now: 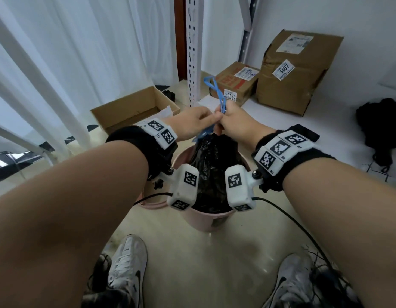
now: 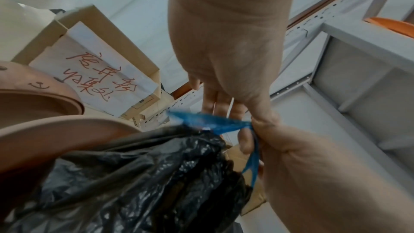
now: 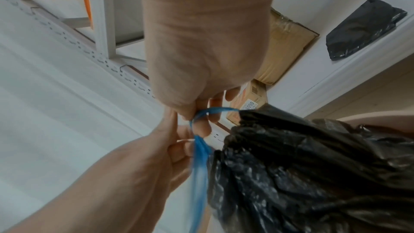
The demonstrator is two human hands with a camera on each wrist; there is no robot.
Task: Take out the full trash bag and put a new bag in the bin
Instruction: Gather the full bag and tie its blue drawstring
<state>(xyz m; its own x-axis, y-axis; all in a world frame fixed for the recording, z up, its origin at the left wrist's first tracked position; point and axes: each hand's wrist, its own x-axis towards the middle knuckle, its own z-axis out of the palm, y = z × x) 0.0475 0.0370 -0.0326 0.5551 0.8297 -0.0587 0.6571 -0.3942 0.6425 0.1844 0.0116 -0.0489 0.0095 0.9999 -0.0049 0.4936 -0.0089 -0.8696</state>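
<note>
A black trash bag (image 1: pixel 214 165) stands gathered at the top inside a pink bin (image 1: pixel 206 221) on the floor between my feet. Its blue drawstring (image 1: pixel 214 90) rises in a loop above my hands. My left hand (image 1: pixel 199 123) and right hand (image 1: pixel 232 121) meet just over the bag's neck, and both pinch the drawstring. In the left wrist view the drawstring (image 2: pixel 212 121) runs from the bag (image 2: pixel 145 174) to where my left thumb meets my right hand (image 2: pixel 313 166). In the right wrist view my right fingers (image 3: pixel 201 118) hook one strand while my left hand (image 3: pixel 156 157) holds the wider blue band (image 3: pixel 199 166).
A pink lid (image 2: pixel 33 81) with a drawn face lies left of the bin. An open cardboard box (image 1: pixel 135 107) sits behind on the left, with a white shelf post (image 1: pixel 193 52) beside it. Taped parcels (image 1: pixel 299 70) stand at the back right. A black bundle (image 1: pixel 379 123) lies far right. White curtains hang on the left.
</note>
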